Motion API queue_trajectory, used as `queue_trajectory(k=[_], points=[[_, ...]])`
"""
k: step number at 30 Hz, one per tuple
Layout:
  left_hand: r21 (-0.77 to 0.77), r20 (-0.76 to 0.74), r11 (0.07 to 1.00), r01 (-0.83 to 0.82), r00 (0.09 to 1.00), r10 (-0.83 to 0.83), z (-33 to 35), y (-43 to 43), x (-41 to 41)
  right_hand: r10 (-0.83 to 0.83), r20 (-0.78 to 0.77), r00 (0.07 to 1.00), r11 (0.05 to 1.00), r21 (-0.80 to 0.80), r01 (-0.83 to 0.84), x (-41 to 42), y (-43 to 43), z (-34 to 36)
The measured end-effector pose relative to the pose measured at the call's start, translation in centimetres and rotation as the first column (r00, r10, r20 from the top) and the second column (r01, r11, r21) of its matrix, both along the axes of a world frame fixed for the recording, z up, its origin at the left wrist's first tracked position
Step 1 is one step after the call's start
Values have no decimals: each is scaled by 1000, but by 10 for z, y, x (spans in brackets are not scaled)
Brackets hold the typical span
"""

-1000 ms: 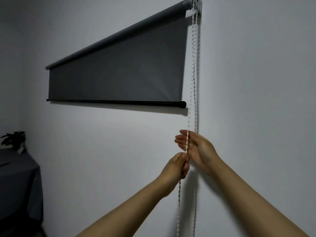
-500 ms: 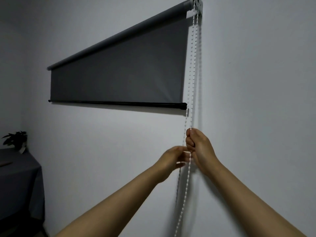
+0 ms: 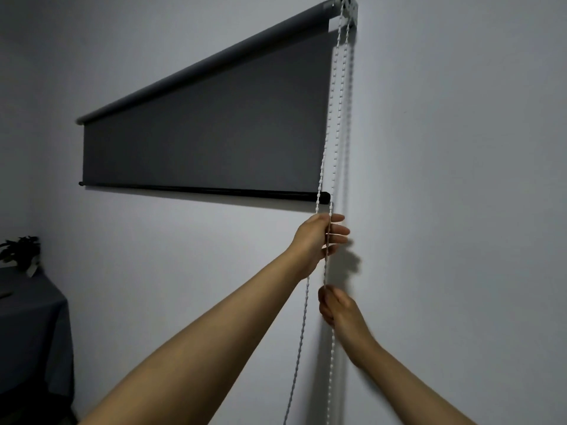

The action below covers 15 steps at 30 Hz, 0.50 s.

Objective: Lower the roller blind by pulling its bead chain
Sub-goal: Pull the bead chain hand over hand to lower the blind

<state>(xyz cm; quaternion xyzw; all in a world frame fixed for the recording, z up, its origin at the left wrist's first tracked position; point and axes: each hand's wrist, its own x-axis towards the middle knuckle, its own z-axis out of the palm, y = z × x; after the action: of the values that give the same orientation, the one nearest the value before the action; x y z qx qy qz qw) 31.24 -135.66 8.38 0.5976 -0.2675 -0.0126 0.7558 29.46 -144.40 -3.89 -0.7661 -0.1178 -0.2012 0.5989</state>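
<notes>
blind [image 3: 208, 133]: dark grey, partly down on the wall, bottom bar just above the upper hand
chain [image 3: 335, 118]: white beads, two strands hanging off the bracket at the blind's top right corner
left hand [image 3: 319, 240]: higher one, fingers spread loose, chain running across them, not really gripping
right hand [image 3: 337, 311]: lower down, bit blurry, curled tight round one strand
table [image 3: 30, 317]: far left, dark cloth
</notes>
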Motion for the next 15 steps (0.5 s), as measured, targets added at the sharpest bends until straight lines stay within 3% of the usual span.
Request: queue_trajectory(k=[4, 8, 12, 15], points=[[-6, 155, 996, -92, 984, 92, -11, -4, 2, 50, -54, 997, 998, -32, -52, 4, 0, 7], [25, 268, 991, -131, 956, 120, -26, 5, 1, 117, -72, 991, 992, 48, -114, 7, -6, 29], [181, 252, 978, -102, 966, 54, -65, 17, 1, 163, 64, 984, 941, 289, -175, 6, -13, 62], [312, 192, 949, -35, 981, -27, -92, 23, 3, 205, 107, 973, 911, 343, -230, 5, -14, 92]])
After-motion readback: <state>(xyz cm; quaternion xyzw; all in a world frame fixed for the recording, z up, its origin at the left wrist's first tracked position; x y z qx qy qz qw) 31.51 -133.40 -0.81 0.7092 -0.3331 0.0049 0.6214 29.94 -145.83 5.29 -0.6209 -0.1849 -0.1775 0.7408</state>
